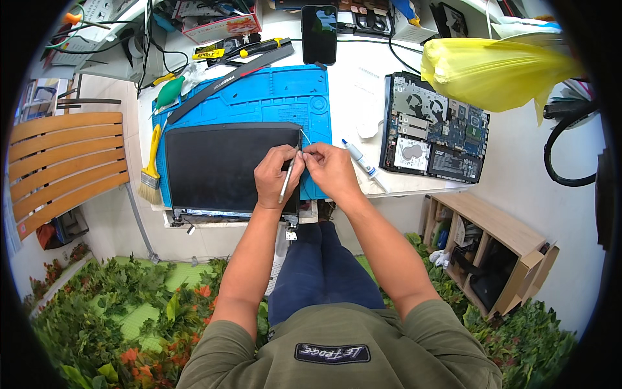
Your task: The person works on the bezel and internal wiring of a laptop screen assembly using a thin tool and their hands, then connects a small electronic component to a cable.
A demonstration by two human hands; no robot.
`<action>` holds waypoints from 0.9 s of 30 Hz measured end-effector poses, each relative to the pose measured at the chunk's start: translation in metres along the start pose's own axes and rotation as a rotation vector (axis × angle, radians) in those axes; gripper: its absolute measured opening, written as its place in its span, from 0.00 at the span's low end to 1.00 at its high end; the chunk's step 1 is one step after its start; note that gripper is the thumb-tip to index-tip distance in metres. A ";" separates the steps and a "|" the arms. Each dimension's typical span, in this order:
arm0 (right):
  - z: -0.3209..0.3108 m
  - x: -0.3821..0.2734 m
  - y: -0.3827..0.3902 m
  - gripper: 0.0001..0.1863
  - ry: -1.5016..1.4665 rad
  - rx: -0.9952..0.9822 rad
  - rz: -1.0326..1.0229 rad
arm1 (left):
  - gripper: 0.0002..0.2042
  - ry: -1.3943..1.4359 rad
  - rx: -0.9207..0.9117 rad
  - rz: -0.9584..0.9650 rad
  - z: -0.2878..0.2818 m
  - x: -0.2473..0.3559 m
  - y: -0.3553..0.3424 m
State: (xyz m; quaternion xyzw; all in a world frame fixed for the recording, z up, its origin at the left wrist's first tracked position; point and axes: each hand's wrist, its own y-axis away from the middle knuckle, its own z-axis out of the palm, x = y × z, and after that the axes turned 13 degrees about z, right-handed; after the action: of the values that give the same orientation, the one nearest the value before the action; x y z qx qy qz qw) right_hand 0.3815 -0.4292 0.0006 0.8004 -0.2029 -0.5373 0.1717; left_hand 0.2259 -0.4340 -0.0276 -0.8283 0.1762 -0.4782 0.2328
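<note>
A laptop screen panel [220, 168] with a dark display lies on a blue repair mat [259, 91]; its lower edge, with bare hinge parts and a short cable, overhangs the table front. At the panel's right edge, my left hand [273, 178] is closed around a slim silver pen-like tool [286, 185], one end pointing toward me. My right hand [332, 170] meets it there, thumb and fingertips pinched together at the same edge. A thin pale strand [306, 136] shows just above the fingertips. What the right fingertips hold is too small to make out.
An opened laptop base [434, 129] lies right, with a syringe-like tube [365, 165] beside it. A dark bezel strip [220, 87], green air blower [170, 92], yellow-handled brush [151, 168] and phone [319, 35] surround the mat. A yellow bag [499, 68] overhangs the far right.
</note>
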 end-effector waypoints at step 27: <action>0.003 -0.014 -0.031 0.12 -0.216 -0.129 0.375 | 0.09 -0.010 -0.001 0.009 0.002 -0.005 0.000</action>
State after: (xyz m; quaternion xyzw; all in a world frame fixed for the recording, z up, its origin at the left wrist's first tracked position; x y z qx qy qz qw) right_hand 0.3782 -0.3954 -0.0054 0.6738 -0.3307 -0.5904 0.2968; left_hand 0.2257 -0.4315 -0.0320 -0.8301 0.1792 -0.4727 0.2353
